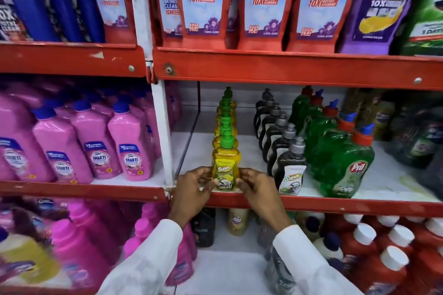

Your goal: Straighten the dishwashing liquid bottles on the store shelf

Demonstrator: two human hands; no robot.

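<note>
A yellow dishwashing liquid bottle [225,163] with a green cap stands upright at the front edge of the middle shelf [335,206], heading a straight row of several like bottles running back. My left hand [193,190] grips its lower left side and my right hand [257,189] its lower right side, fingers on the label. To the right runs a row of dark bottles with grey caps [288,165], then a row of green bottles with red and blue caps [342,165].
A white upright post [163,134] stands left of the yellow row, with pink bottles [130,146] beyond it. Red cleaner pouches [263,0] fill the shelf above. The shelf below holds pink, yellow, dark and red bottles.
</note>
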